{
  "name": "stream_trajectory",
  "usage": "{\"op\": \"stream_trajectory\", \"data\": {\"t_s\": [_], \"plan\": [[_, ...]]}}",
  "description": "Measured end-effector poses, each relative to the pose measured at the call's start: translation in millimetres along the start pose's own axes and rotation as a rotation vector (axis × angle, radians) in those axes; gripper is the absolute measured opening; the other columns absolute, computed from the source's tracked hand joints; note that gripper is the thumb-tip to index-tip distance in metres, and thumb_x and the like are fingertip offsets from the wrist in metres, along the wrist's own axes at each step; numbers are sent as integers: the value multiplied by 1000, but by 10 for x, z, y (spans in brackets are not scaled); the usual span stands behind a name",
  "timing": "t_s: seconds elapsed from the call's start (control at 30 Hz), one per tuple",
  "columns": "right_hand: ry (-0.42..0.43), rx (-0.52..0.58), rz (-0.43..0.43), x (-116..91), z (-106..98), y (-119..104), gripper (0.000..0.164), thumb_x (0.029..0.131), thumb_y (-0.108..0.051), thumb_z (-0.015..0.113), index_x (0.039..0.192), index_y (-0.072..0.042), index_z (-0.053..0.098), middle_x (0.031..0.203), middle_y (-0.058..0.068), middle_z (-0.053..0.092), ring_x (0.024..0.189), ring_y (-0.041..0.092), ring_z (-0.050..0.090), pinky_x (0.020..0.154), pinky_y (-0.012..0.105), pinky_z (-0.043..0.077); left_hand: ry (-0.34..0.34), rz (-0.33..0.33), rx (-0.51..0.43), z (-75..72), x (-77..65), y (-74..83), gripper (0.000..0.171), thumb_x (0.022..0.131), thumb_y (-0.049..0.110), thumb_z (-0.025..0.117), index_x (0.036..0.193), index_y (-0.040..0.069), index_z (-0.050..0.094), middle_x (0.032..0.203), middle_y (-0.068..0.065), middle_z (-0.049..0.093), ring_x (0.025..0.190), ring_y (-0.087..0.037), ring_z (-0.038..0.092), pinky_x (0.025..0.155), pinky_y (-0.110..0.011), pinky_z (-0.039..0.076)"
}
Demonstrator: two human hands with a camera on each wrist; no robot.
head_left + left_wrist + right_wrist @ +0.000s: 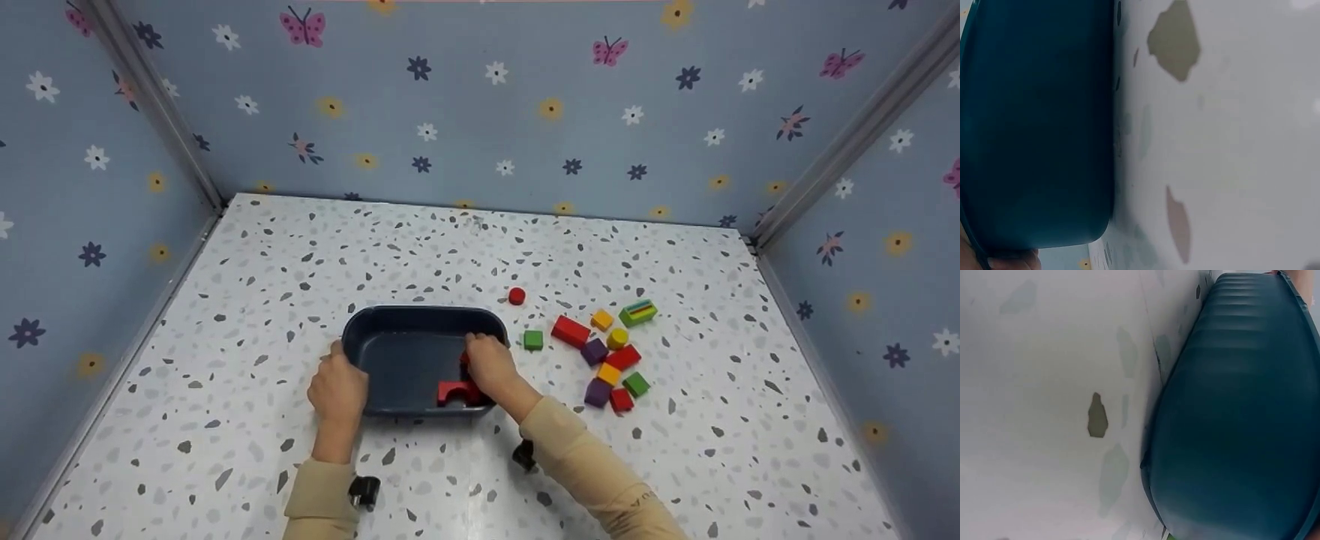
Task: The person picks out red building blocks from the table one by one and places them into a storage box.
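A dark blue rectangular tub (409, 364) with rounded corners sits on the speckled table. My left hand (337, 386) grips its left rim, and the fingertips (1019, 263) show under the rim in the left wrist view. Inside the tub's right end, my right hand (493, 369) reaches down with curled fingers on a red block (464, 363), mostly covered by the hand. Just below lies a red arch block (450, 391), partly hidden by the same hand. The right wrist view shows the tub's outer wall (1235, 416), with the right fingers out of sight.
To the right of the tub lie several loose blocks, among them a red block (571, 331), a purple cube (598, 392), a yellow cylinder (618, 338) and a striped green block (638, 312). A green cube (533, 340) and a red cylinder (517, 295) are nearer the tub. Patterned walls surround the table.
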State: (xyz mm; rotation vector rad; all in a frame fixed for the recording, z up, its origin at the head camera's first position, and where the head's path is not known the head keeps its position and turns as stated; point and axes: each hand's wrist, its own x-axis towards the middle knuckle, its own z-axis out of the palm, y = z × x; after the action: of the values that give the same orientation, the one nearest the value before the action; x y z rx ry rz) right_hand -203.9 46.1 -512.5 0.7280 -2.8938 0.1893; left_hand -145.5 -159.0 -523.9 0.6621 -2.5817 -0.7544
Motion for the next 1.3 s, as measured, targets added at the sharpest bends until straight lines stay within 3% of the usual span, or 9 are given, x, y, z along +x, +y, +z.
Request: {"op": "stream_trajectory", "data": {"t_s": [0.5, 0.8, 1.3], "plan": [[-28, -128, -39, -20, 61, -12, 12, 81, -4, 52, 91, -2, 58, 79, 10, 61, 72, 24, 59, 59, 35, 48, 13, 14, 0, 10, -11, -13, 37, 71, -1, 54, 108, -4, 53, 77, -31, 57, 61, -49, 55, 51, -55, 40], [19, -148, -64, -47, 57, -15, 9, 80, -4, 53, 87, -2, 58, 78, 11, 59, 70, 24, 58, 58, 34, 47, 10, 14, -8, 5, -13, -10, 37, 72, -1, 53, 109, -4, 53, 79, -30, 57, 63, -49, 55, 53, -55, 40], [82, 97, -83, -169, -65, 46, 19, 78, -11, 63, 94, -1, 57, 85, 10, 56, 78, 24, 56, 67, 34, 47, 15, 15, -11, 8, -10, -13, 35, 73, -2, 50, 108, -4, 53, 80, -30, 57, 63, -49, 55, 52, -55, 40]]}}
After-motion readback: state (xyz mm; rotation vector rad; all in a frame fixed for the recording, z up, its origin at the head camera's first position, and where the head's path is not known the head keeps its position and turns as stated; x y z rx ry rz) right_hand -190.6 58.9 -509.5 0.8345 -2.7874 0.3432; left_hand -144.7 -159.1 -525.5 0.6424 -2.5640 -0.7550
